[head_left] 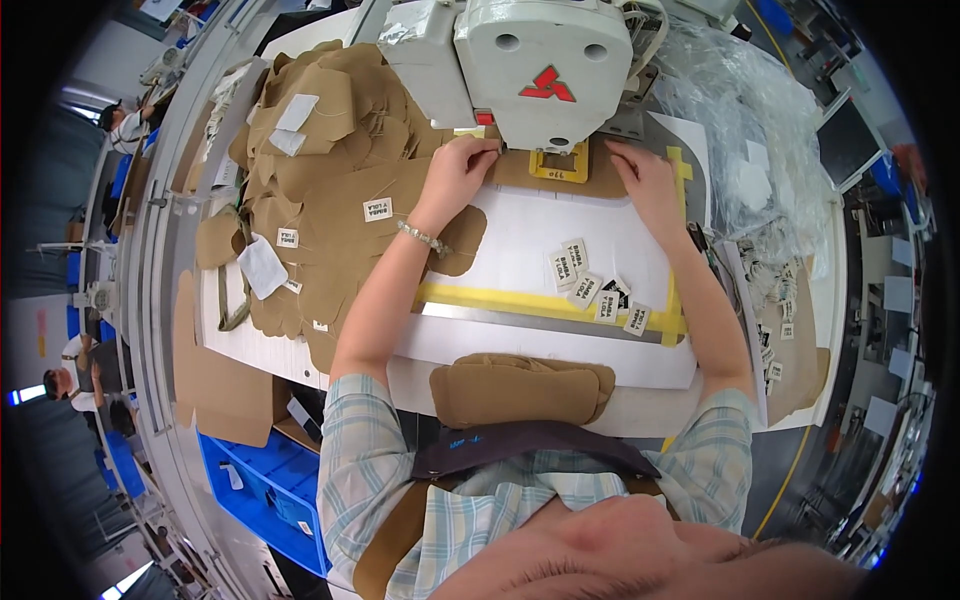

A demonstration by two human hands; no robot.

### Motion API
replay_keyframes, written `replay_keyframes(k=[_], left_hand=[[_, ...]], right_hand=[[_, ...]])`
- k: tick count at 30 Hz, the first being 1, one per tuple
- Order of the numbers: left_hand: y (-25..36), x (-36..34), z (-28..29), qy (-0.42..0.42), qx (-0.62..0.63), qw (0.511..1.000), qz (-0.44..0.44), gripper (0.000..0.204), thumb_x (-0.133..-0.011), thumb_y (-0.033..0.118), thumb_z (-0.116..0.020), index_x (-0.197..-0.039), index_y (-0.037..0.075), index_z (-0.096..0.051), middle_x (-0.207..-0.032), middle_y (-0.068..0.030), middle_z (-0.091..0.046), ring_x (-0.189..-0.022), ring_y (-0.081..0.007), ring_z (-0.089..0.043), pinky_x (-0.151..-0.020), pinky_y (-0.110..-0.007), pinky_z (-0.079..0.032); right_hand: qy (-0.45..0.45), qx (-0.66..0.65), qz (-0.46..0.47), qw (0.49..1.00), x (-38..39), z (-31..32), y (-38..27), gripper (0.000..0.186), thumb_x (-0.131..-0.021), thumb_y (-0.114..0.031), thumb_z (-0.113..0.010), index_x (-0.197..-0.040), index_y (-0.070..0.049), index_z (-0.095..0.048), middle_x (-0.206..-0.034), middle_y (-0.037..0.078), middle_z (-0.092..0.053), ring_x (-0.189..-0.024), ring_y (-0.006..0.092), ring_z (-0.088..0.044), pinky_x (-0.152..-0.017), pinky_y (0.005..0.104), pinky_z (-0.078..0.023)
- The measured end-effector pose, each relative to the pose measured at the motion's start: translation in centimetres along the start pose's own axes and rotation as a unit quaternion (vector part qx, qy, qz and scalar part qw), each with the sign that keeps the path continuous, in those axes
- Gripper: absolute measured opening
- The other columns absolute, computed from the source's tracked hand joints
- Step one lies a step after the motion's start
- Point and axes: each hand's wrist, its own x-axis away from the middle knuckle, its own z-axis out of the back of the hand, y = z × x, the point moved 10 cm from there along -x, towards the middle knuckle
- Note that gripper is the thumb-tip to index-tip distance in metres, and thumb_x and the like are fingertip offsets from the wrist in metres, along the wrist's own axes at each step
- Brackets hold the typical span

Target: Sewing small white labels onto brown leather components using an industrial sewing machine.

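A brown fabric piece (516, 172) lies beneath the head of a white sewing machine (545, 70). Over it sits a yellow rectangular frame (559, 176) under the needle area. My left hand (462, 172) is closed, its fingertips pinched at the fabric's left side, close to the machine. On the opposite side my right hand (645, 180) has its fingers on the fabric's right end, gripping the edge; the thumb is partly hidden. Several small white labels (607, 304) with dark print lie on the white work surface (520, 240) between my forearms.
Brown fabric pieces (340, 250) are heaped to the left, some bearing labels. A folded brown bundle (522, 390) rests at the near edge. Yellow tape (540, 303) borders the work surface. Clear plastic (735, 110) is piled right. A blue crate (255, 495) stands lower left.
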Motion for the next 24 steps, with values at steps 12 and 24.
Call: replay_keyframes(k=[12, 24], left_hand=[[-0.2, 0.1, 0.3, 0.004, -0.044, 0.999, -0.015, 0.013, -0.086, 0.006, -0.067, -0.095, -0.004, -0.066, -0.079, -0.0129, -0.059, -0.065, -0.0225, -0.053, -0.062, -0.033, -0.045], [0.2, 0.1, 0.3, 0.003, -0.085, 0.996, -0.037, 0.013, -0.083, 0.005, -0.067, -0.095, 0.002, -0.070, -0.076, -0.0132, -0.063, -0.073, -0.0298, -0.056, -0.071, -0.039, -0.045]], right_hand=[[0.035, -0.055, -0.035, 0.997, 0.0, 0.3, 0.6, 0.020, -0.090, -0.016, -0.064, -0.107, -0.009, -0.071, -0.088, 0.008, -0.070, -0.066, 0.0213, -0.059, -0.082, 0.0318, -0.037], [0.030, -0.057, -0.017, 0.998, 0.2, 0.5, -0.1, 0.017, -0.087, -0.014, -0.067, -0.103, -0.009, -0.072, -0.072, 0.005, -0.062, -0.058, 0.0179, -0.051, -0.080, 0.0308, -0.035]])
